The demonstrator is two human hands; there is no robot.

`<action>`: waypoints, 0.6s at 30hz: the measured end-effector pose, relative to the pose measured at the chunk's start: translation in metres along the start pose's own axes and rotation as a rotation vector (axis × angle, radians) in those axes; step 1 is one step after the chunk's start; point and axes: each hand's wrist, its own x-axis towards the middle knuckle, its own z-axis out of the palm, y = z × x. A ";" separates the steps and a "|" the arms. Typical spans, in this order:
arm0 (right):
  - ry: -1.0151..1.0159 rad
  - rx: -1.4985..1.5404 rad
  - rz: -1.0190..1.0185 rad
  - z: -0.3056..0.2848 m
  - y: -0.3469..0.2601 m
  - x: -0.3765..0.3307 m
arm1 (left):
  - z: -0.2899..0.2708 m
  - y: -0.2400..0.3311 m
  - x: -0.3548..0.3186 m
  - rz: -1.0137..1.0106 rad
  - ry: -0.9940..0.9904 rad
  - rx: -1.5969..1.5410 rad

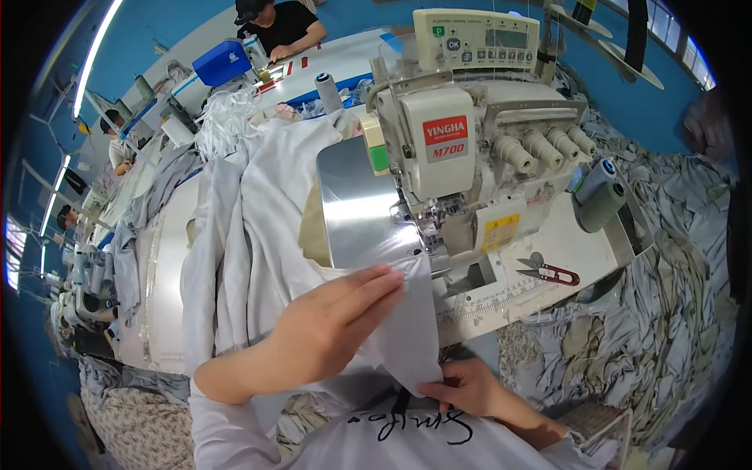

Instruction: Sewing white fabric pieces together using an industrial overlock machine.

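Note:
Pale grey-white fabric (262,200) spreads in folds over the left of the machine table and hangs down toward my lap. My left hand (333,317) lies across it with fingers stretched out flat, their tips just in front of the shiny metal plate (364,219); its thumb is hidden. Lower down, my right hand (466,385) pinches the fabric's hanging edge between thumb and fingers. Beyond both hands stands a white overlock sewing machine (439,168), its presser foot area (439,219) close to the fabric's upper edge.
Red-handled thread snips (561,274) lie on the machine bed at right, near thread cones (601,207). Heaps of grey fabric (666,305) fill the right side. Behind are a control panel (478,43), white strips (223,121) and a person (282,31) at another table.

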 end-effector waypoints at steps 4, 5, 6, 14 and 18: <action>0.086 0.070 -0.056 -0.006 -0.018 -0.001 | 0.007 0.002 0.013 -0.016 0.042 0.034; 0.202 0.132 -0.207 -0.006 -0.027 0.003 | 0.007 0.001 0.017 -0.037 0.027 0.045; 0.207 0.134 -0.210 -0.006 -0.032 0.008 | 0.008 0.001 0.019 -0.032 0.026 0.047; 0.254 0.338 -0.192 -0.017 -0.044 0.036 | 0.014 0.001 0.032 -0.032 0.029 0.070; 0.294 0.424 -0.237 -0.016 -0.040 0.037 | 0.016 0.001 0.033 -0.038 0.046 0.071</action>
